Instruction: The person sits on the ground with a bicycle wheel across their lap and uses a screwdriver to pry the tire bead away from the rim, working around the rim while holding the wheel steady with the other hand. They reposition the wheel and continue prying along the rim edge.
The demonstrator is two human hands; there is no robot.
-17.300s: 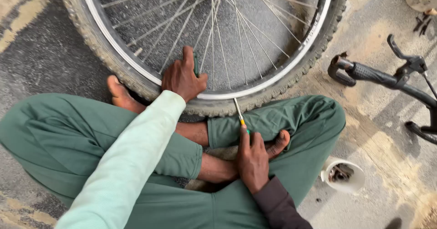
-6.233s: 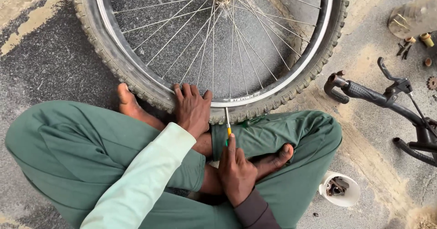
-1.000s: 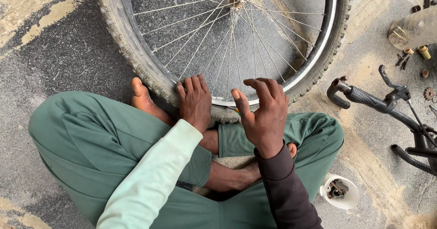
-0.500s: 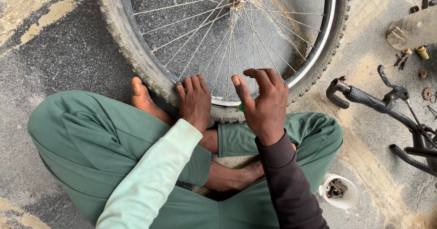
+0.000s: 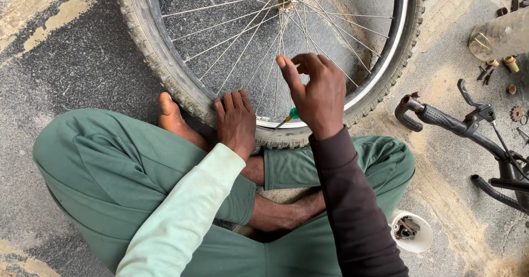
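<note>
sitting cross-legged on the gritty ground, i have the bicycle wheel (image 5: 231,51) lying flat in front of my shins, its knobby tyre (image 5: 160,62) pushed up against my bare foot (image 5: 172,120). my left hand (image 5: 236,124) lies palm down on the near edge of the tyre, fingers (image 5: 228,102) spread flat and straight over the rubber toward the rim, pressing rather than gripping anything. my right hand (image 5: 314,95) hangs above the spokes, lifted off the wheel, fingers half curled with the thumb (image 5: 287,72) sticking up; it holds nothing that i can see. just under it a screwdriver with a green and yellow handle (image 5: 289,117) is wedged at the rim (image 5: 380,84), its tip tucked between tyre and metal, not touched by either hand. off to my right lie black handlebars (image 5: 457,125) with a brake lever, and near my right knee sits a small white cup (image 5: 412,233) with bits of hardware in it. a few loose small parts (image 5: 498,68) are scattered further out on the ground.
</note>
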